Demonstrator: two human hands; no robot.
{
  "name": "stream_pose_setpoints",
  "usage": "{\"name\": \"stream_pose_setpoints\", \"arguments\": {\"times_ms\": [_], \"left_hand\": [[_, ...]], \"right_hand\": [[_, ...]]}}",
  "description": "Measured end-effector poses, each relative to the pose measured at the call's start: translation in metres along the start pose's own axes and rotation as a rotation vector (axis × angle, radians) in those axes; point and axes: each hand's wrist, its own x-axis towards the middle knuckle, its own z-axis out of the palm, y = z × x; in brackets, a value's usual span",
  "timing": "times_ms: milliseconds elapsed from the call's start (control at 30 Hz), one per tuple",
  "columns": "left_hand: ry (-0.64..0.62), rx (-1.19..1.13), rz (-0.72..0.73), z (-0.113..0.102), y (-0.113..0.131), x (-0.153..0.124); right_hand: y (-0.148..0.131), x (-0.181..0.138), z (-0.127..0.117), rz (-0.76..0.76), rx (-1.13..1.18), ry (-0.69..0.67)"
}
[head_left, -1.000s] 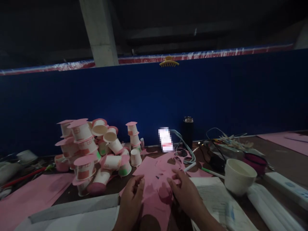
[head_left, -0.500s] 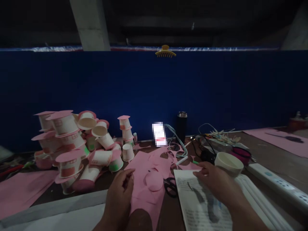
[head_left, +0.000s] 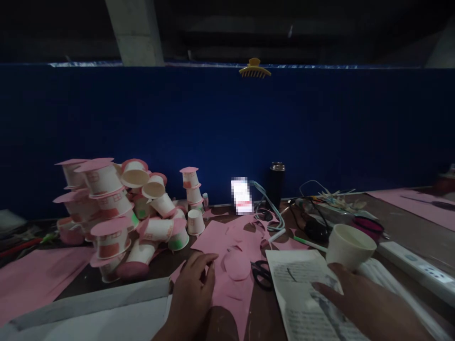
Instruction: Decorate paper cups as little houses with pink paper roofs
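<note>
My left hand (head_left: 195, 284) hovers by the pink paper sheet (head_left: 216, 235), its fingers loosely curled and thumb apart, with nothing visible in them. Close to it lies a cut pink paper disc (head_left: 237, 265). On the right, my right hand (head_left: 366, 296) is over a printed page (head_left: 298, 274), thumb and forefinger spread. The forefinger meets the lower side of a pale paper cup (head_left: 350, 244) in the view; whether it touches is unclear, and the other fingers are hidden. A green and white pen (head_left: 308, 243) lies behind the page. Black scissors (head_left: 262, 274) rest between the hands.
Decorated paper cups with pink discs (head_left: 113, 203) are stacked and heaped on the left. At the back stand a lit phone (head_left: 241, 195) and a black flask (head_left: 276, 184). A power strip (head_left: 415, 265) lies far right, a white box (head_left: 117, 312) at front left.
My right hand has left the green pen and moved back and right to the cup's front. The view has shifted slightly; my left hand stays by the pink paper, a little farther right.
</note>
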Motion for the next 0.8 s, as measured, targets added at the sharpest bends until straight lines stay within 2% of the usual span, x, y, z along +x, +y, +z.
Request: {"name": "stream_pose_setpoints", "arguments": {"times_ms": [67, 133, 233, 367, 433, 500, 600, 700, 800], "left_hand": [[-0.002, -0.007, -0.006, -0.001, 0.001, 0.000], [0.006, -0.029, -0.023, -0.001, 0.001, 0.000], [0.036, -0.082, -0.068, -0.001, 0.001, 0.001], [0.083, -0.134, -0.103, 0.004, -0.001, 0.004], [0.115, -0.130, -0.123, 0.007, -0.003, 0.004], [0.127, -0.142, -0.158, 0.010, -0.005, 0.004], [0.141, -0.204, -0.165, 0.010, -0.005, 0.002], [0.159, -0.219, -0.168, -0.001, -0.001, 0.011], [0.177, -0.036, -0.135, -0.019, 0.005, 0.043]], "right_hand": [[0.004, 0.003, 0.012, -0.036, 0.039, -0.057], [0.004, 0.004, 0.014, -0.064, 0.103, -0.047], [-0.012, 0.000, -0.009, -0.018, 0.260, 0.028], [-0.079, 0.001, -0.056, -0.089, 0.708, 0.139], [-0.122, 0.013, -0.062, -0.184, 1.071, 0.022], [-0.161, 0.031, -0.049, -0.162, 1.553, -0.064], [-0.194, 0.059, -0.013, -0.161, 1.728, -0.091], [-0.193, 0.076, 0.017, -0.133, 1.838, -0.098], [-0.177, 0.085, 0.029, -0.118, 1.907, -0.121]]}}
